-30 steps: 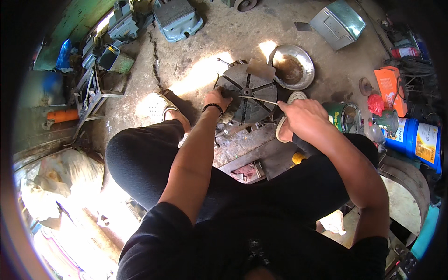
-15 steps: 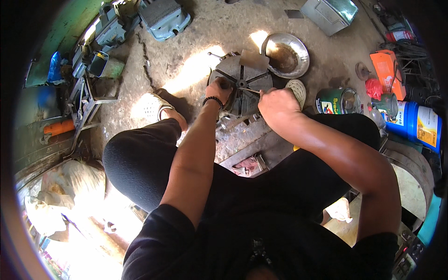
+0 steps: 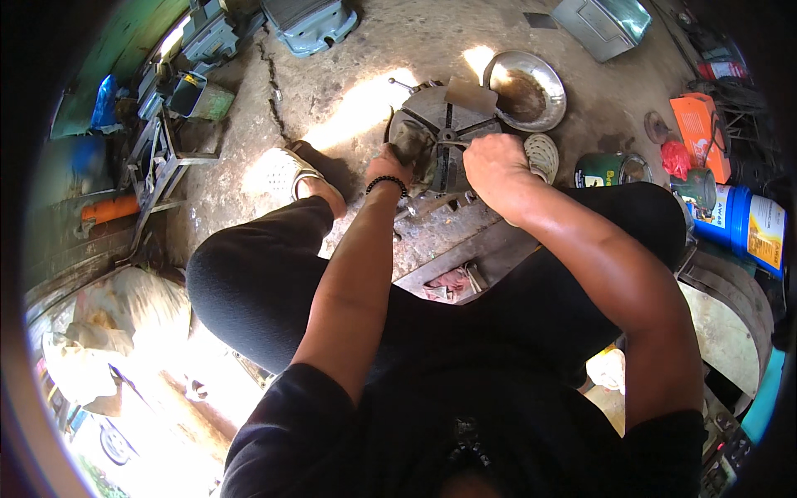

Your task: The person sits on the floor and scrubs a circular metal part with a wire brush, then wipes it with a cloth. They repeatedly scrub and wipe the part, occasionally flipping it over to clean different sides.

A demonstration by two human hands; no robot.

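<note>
Between my feet on the floor sits a round, grey slotted metal rotary table (image 3: pixel 432 106) with a hole at its middle. My left hand (image 3: pixel 388 168), wearing a beaded bracelet, is closed on a greyish, crumpled rag (image 3: pixel 413 143) at the table's left side. The fingertips are partly hidden there. My right hand (image 3: pixel 496 166) is a fist over the right part of the disc, around a thin metal rod-like tool (image 3: pixel 454 144). The tool's visible end points toward the centre hole; its kind does not show. A flat rectangular plate (image 3: pixel 471 96) lies on the disc's far edge.
Beyond the disc stands a round metal basin (image 3: pixel 544 91). To the right are a green can (image 3: pixel 602 170), an orange box (image 3: pixel 700 133) and a blue bucket (image 3: pixel 739 222). A metal frame (image 3: pixel 162 170) stands at left. My shoes (image 3: pixel 282 173) flank the disc.
The view has shifted slightly. More of the rag now shows beyond my left hand, which sits nearer me along the disc's left edge. Less of the tool sticks out of my right fist.
</note>
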